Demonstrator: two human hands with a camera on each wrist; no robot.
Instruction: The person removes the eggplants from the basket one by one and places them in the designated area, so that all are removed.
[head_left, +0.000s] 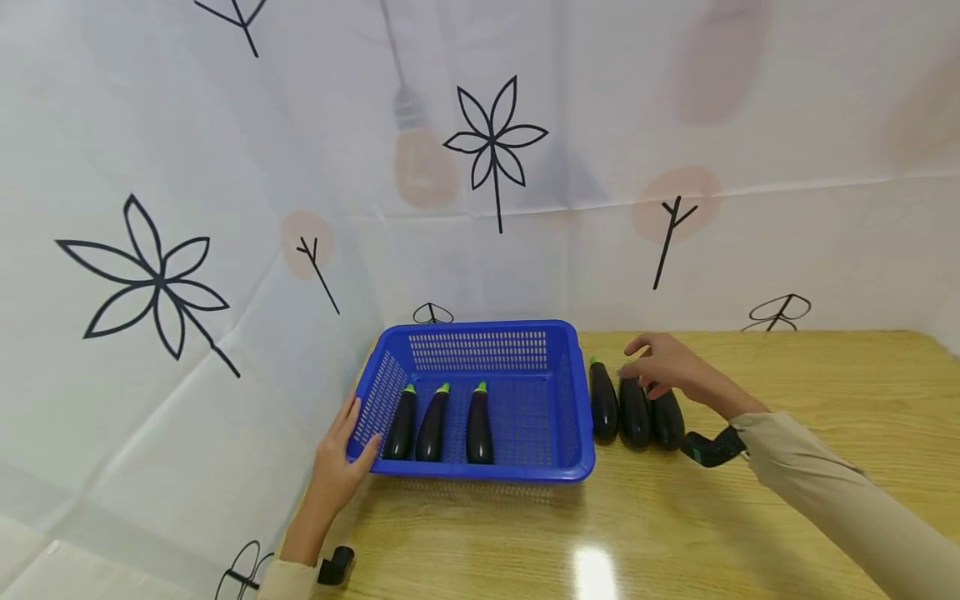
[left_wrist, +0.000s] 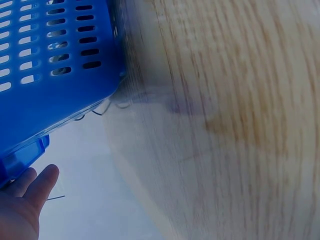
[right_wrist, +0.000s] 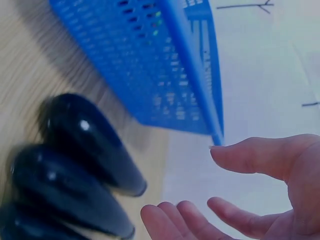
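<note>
Blue slotted basket (head_left: 480, 472) on bench (head_left: 465, 546); three eggplants (head_left: 432, 425) inside, left to middle. Three loose eggplants (head_left: 635, 421) lie just right of it. Left hand (head_left: 339, 467) touches basket's left rim, grip spread. Right hand (head_left: 667, 364) above loose eggplants' far ends, grip relaxed, thumb apart.

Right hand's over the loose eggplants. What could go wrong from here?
1. The three loose eggplants lie close together beside the basket, so the right hand might nudge or roll a neighbour while grasping one.
2. Their skins look smooth and glossy; the fingers may slip.
3. The basket's side stands higher than they do, so one carried low could clip it.
</note>
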